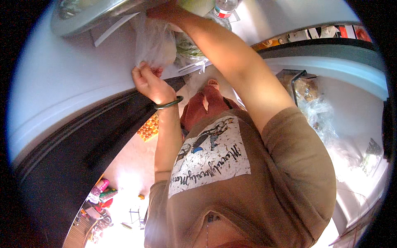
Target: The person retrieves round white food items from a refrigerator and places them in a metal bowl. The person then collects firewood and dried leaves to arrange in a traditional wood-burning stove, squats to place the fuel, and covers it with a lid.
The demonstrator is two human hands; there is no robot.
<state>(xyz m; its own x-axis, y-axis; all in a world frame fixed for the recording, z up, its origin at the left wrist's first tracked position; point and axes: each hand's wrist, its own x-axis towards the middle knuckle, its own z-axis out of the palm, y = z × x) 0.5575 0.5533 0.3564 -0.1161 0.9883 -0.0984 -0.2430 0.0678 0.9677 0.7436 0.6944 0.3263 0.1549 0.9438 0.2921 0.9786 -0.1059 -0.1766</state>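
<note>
A clear plastic bag (154,41) with a pale thing in it hangs between my hands in front of a white shelf. My left hand (152,84), with a dark bangle at the wrist, is closed with its fingertips pinching the bag's lower left edge. Something small and red (157,71) shows beside those fingers. My right hand (167,12) reaches across to the bag's upper end and seems closed on it; shadow hides most of its fingers. Right behind the bag lie green vegetables (188,47) in clear wrapping, partly covered by my right forearm.
A metal pot (82,20) stands at the upper left. A clear bottle (225,8) with a red and white label is at the top. Inside the open fridge door on the right sit bagged goods (316,111). A tray of eggs (149,128) lies below my left arm.
</note>
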